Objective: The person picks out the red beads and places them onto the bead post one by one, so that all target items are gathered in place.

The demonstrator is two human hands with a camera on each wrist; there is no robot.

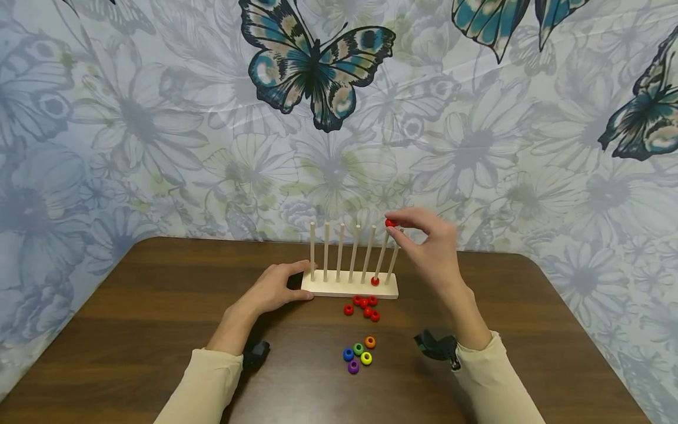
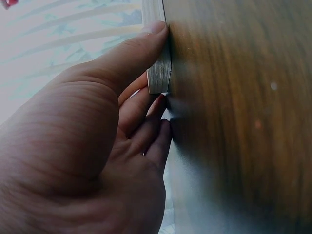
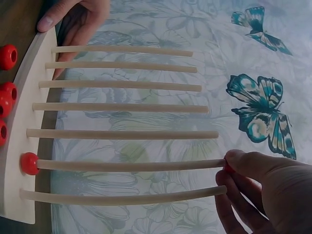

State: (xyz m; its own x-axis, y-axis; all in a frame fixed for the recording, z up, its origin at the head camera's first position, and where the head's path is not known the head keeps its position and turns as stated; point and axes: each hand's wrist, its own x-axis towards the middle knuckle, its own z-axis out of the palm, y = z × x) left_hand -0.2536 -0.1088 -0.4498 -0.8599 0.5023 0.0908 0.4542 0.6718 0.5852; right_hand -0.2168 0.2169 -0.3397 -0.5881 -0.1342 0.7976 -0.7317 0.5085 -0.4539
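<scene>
1. Right of centre in the head view, I see the red bead (image 1: 390,223) at the tip of the peg rack's (image 1: 328,287) sixth peg, pinched by the right hand (image 1: 435,250); I can't tell whether it's threaded.
2. The left hand (image 1: 273,287) grips the rack's left end, thumb in front.
3. The rack stands on a brown counter (image 1: 159,330); a butterfly-patterned backdrop (image 1: 212,147) fills the upper frame.
4. A seated bead (image 1: 375,281) sits at the sixth peg's base. Six loose red beads (image 1: 368,312) lie just below the rack, five mixed-colour beads (image 1: 358,349) lower.
5. On my right-wrist feed, fingers mostly cover the pinched bead.
</scene>
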